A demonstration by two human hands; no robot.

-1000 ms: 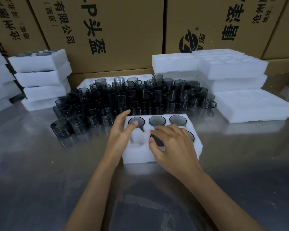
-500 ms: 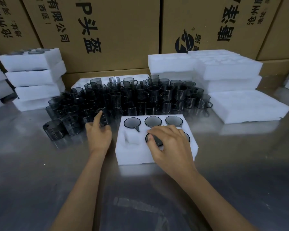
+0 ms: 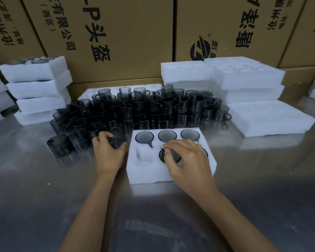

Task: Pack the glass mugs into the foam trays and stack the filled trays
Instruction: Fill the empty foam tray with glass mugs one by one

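Bare table (image 3: 44, 206) along the near edge; massed glass mugs (image 3: 144, 108) and foam stacks (image 3: 244, 79) wall off the far edge.

Mugs (image 3: 182, 104) are seen as smoky, glossy glass; trays (image 3: 147, 171) as matt white foam; table (image 3: 44, 197) as brushed, reflective metal; boxes (image 3: 125, 33) as cardboard.

My steel table and what sits on it

The shiny metal table (image 3: 44, 197) carries the foam tray (image 3: 153, 171) in front of me, a crowd of dark glass mugs (image 3: 135, 110) behind it, a flat foam sheet (image 3: 269, 117) to my right, and white foam stacks at back left (image 3: 38, 88) and back right (image 3: 244, 79).
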